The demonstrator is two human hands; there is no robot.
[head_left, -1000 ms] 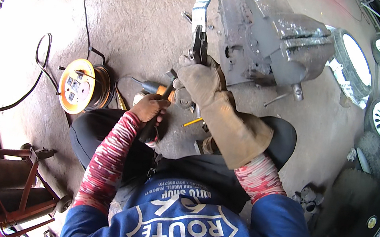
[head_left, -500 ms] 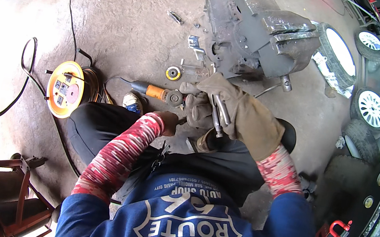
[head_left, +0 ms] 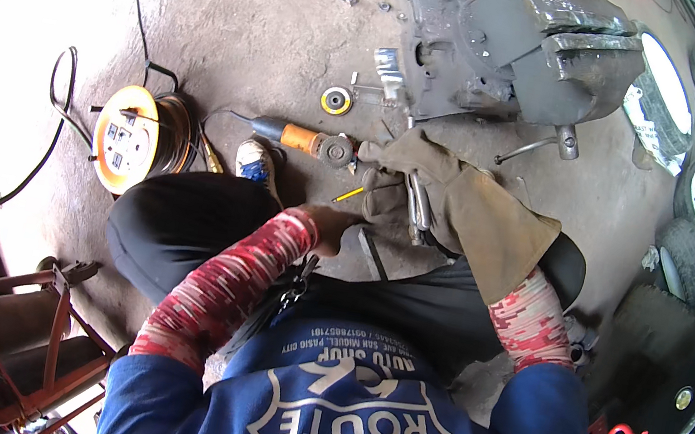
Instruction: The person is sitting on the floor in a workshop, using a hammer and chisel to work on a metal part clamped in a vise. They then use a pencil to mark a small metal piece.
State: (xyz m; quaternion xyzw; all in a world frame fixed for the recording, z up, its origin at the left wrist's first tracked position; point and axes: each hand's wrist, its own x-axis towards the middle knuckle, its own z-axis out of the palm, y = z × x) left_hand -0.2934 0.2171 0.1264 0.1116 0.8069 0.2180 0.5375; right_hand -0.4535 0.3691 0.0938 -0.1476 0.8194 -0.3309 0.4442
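1. The metal part (head_left: 530,59) is the biggest thing before you: dark grey, pierced with holes along its left side, its raised ridges scuffed pale. It sits on the floor ahead of your right hand, its far side cut off by the top of the view.
2. Your right hand (head_left: 436,181) wears a long tan leather glove and is closed around the pliers. The leather conceals how each finger grips.
3. The grinder (head_left: 301,138), orange with a dark tail, lies on the floor just left of the glove's fingertips.
4. Your left hand (head_left: 330,227) is bare, low and near the glove. Its fingers are turned away and shadowed, so you cannot tell whether they are curled, spread or pinching anything.
5. The pliers (head_left: 416,210) are in your right hand, in front of your right thigh. Two bare silvery handles slant out below the glove, side by side and slightly parted. Their nose is hidden under the leather.
6. The bracket (head_left: 386,72), bright bent metal, lies beyond the glove beside the metal part. Whether the pliers reach it cannot be made out.
7. The disc (head_left: 337,100), yellow-rimmed with a dark middle, lies flat beyond the grinder.
8. The pencil (head_left: 348,194), yellow and slim, lies between your hands and the grinder.
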